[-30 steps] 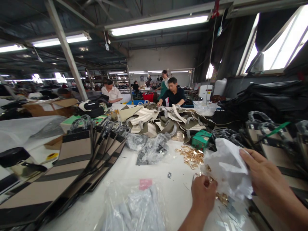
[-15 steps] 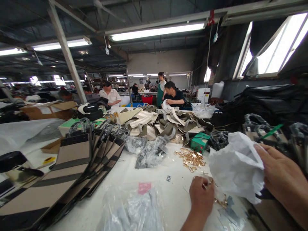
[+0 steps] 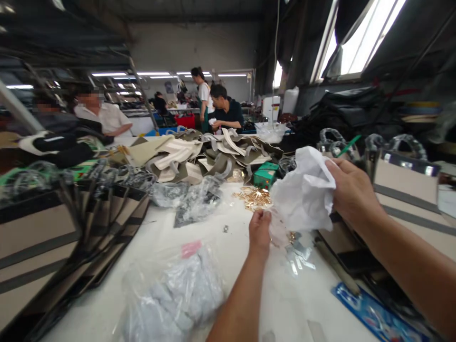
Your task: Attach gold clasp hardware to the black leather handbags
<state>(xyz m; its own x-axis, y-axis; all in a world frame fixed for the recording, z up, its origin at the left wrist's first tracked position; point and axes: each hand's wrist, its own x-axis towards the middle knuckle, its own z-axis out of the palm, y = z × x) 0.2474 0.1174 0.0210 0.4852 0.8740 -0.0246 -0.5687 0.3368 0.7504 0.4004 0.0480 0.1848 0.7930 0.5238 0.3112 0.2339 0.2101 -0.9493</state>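
My right hand (image 3: pixel 351 187) is closed on the edge of a crumpled white sheet, paper or thin bag (image 3: pixel 302 187), held up over the table. Lower and to its left, my left hand (image 3: pixel 260 232) is closed in a pinch at the edge of a small clear plastic bag (image 3: pixel 280 228). The white sheet partly covers this bag. Just beyond my left hand lies a pile of small gold metal fittings (image 3: pixel 253 197). Thin silver metal plates (image 3: pixel 299 256) are scattered under the white sheet, and one small plate (image 3: pixel 225 229) lies apart on the table.
Stacked beige and black bag panels (image 3: pixel 39 228) fill the left side; more bags (image 3: pixel 406 185) stand right. A plastic bag of grey pieces (image 3: pixel 174 294) lies in front, a blue blister pack (image 3: pixel 377 311) at right. Behind are a green box (image 3: pixel 266 175), heaped strips (image 3: pixel 181 154) and co-workers.
The view has swung right and down. Both hands still hold on, and the left hand now sits closer to the white sheet. A blue blister pack has come into view.
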